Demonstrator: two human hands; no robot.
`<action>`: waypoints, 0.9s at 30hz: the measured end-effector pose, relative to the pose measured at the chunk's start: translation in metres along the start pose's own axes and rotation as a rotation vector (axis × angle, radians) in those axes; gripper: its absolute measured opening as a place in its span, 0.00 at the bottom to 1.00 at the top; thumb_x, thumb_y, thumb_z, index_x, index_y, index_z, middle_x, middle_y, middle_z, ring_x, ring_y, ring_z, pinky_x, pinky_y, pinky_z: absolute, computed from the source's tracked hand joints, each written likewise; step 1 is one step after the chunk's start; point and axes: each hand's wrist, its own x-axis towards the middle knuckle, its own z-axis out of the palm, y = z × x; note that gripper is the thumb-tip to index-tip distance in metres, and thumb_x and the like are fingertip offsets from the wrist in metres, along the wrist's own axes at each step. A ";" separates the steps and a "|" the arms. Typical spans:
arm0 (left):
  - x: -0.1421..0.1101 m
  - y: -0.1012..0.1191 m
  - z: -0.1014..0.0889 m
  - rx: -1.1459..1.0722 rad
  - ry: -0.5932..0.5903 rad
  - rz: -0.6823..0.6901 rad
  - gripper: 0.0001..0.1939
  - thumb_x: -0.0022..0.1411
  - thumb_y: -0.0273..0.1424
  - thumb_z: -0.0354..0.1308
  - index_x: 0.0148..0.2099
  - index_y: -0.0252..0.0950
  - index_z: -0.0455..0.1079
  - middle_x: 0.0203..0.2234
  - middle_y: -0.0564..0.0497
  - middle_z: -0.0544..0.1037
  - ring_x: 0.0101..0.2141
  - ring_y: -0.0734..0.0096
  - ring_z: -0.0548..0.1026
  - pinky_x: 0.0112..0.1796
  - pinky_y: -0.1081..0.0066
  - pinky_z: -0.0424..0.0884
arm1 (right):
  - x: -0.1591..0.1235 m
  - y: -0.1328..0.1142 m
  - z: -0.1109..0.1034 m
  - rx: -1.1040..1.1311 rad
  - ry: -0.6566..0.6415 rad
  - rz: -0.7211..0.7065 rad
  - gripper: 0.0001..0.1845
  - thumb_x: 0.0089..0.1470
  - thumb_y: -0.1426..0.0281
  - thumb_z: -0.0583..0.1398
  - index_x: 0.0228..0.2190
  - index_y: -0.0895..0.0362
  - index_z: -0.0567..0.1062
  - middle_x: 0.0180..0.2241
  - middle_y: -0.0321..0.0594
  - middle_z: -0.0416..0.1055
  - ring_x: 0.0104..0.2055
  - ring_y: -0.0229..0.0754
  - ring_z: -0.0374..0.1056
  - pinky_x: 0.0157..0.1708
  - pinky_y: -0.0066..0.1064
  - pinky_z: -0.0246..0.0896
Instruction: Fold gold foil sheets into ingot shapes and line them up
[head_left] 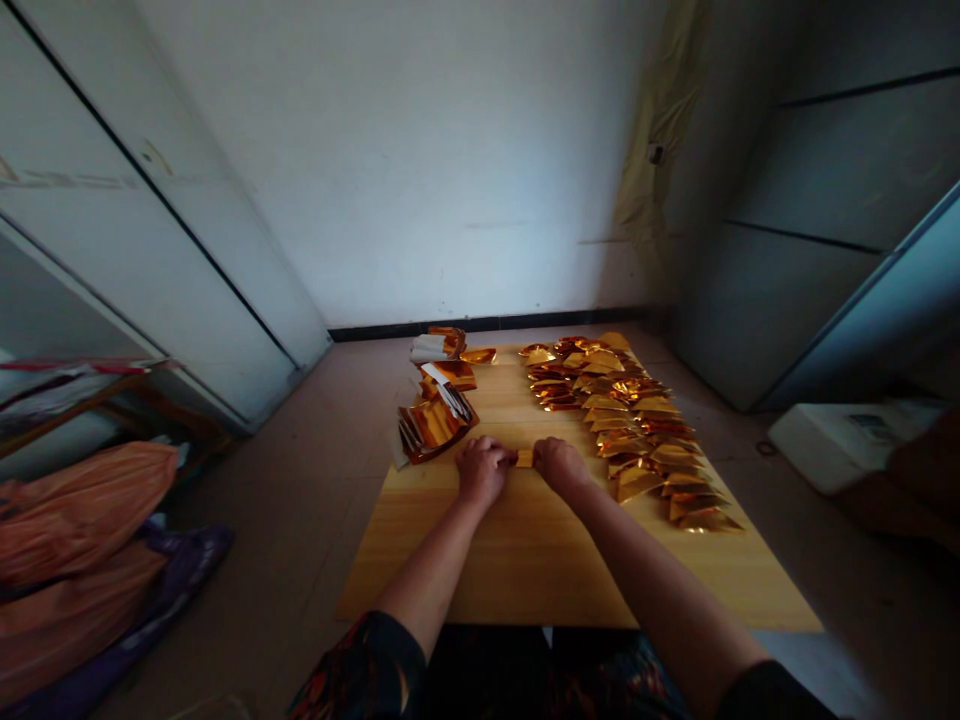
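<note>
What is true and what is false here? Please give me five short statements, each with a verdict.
1. The left hand and right hand hold a small golden piece between them. True.
2. Folded golden pieces lie on the right part of the table. True.
3. Nothing golden lies on the left part of the table. False: stacks of golden sheets lie there.
4. The wall beyond the table is bright red. False: it is pale.
5. A dark strip runs along the foot of that wall. True.

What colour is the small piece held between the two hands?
Shiny gold; the piece shows best in the head view.
</note>
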 end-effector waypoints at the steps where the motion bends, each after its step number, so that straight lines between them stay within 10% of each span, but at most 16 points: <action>1: 0.000 0.001 -0.001 -0.009 -0.007 -0.022 0.10 0.61 0.32 0.55 0.37 0.52 0.77 0.38 0.53 0.74 0.43 0.66 0.66 0.43 0.64 0.56 | 0.002 -0.001 -0.001 -0.002 -0.009 0.002 0.14 0.58 0.74 0.51 0.40 0.60 0.75 0.40 0.49 0.74 0.42 0.44 0.70 0.37 0.27 0.60; 16: -0.001 -0.005 -0.001 0.076 -0.092 0.083 0.18 0.62 0.25 0.52 0.44 0.57 0.74 0.41 0.53 0.71 0.44 0.66 0.63 0.43 0.64 0.57 | 0.014 -0.003 -0.006 0.020 -0.065 0.063 0.16 0.53 0.74 0.53 0.42 0.62 0.76 0.43 0.52 0.74 0.45 0.46 0.69 0.40 0.27 0.60; 27: 0.006 -0.006 0.000 0.042 -0.112 0.013 0.15 0.62 0.30 0.53 0.46 0.56 0.73 0.42 0.52 0.72 0.45 0.64 0.64 0.43 0.64 0.60 | 0.008 -0.030 -0.009 0.099 -0.020 0.276 0.32 0.47 0.52 0.58 0.45 0.64 0.74 0.43 0.58 0.72 0.45 0.53 0.70 0.39 0.34 0.63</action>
